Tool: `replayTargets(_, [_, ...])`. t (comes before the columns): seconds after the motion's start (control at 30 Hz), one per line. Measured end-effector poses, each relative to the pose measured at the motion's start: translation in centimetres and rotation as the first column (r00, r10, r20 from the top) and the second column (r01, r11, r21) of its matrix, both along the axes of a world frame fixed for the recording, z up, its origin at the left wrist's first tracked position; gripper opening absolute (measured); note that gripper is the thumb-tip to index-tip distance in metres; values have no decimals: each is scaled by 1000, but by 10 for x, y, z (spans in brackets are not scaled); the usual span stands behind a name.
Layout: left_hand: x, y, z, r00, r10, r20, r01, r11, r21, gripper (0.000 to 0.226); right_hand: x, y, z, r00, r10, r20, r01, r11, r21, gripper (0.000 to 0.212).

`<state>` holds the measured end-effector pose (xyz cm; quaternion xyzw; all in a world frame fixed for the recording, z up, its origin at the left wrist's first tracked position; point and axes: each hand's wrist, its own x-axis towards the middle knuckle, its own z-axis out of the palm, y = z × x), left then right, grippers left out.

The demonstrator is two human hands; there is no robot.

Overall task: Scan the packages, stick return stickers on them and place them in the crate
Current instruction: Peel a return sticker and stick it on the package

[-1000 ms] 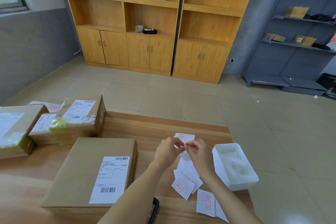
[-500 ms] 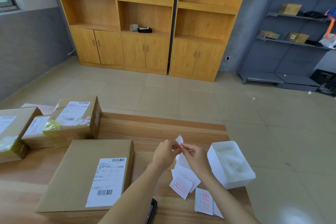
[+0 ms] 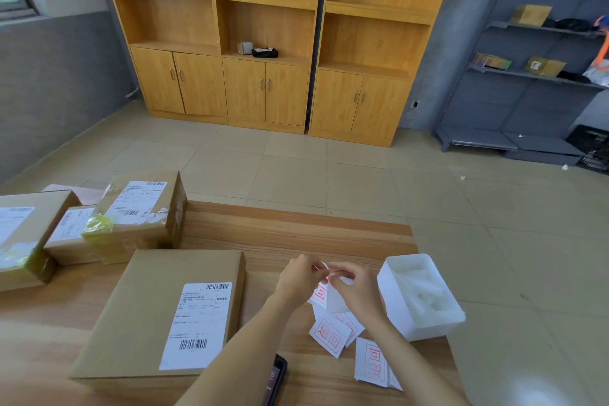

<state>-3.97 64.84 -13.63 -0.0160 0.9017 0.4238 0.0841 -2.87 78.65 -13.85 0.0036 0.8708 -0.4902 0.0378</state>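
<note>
My left hand point(image 3: 298, 278) and my right hand point(image 3: 354, 287) meet above the wooden table point(image 3: 296, 237), both pinching one white return sticker point(image 3: 324, 295) with red print, its sheet partly folded between my fingers. More loose return stickers point(image 3: 331, 336) lie on the table just below my hands, and another point(image 3: 374, 361) nearer the front edge. A large flat cardboard package point(image 3: 141, 313) with a white barcode label point(image 3: 199, 323) lies to the left of my hands.
Three more taped packages point(image 3: 138, 217) stand at the table's left end. A white foam tray point(image 3: 420, 297) sits at the right edge. A dark phone point(image 3: 276, 379) lies under my left forearm. Wooden cabinets point(image 3: 263, 43) and a grey shelf unit point(image 3: 534, 76) line the far walls.
My hands stay together on the sticker; the sheet has bent downward between my fingers, showing red print. The view has shifted slightly.
</note>
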Motion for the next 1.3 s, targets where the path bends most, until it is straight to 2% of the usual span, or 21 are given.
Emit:
replayTargets(0.2, [1, 3, 1, 1000, -3, 19, 3, 1000, 8, 16, 0, -2, -1, 1000, 4, 10, -4, 999, 33, 22])
replayTargets(0.47, [2, 4, 2, 999, -5, 40, 4, 1000, 23, 20, 0, 1, 1, 999, -27, 22, 28, 999, -42, 11])
replayTargets(1.3, [2, -5, 6, 998, 41, 51, -40, 999, -15, 26, -8, 6, -1, 999, -50, 3, 50, 999, -23, 11])
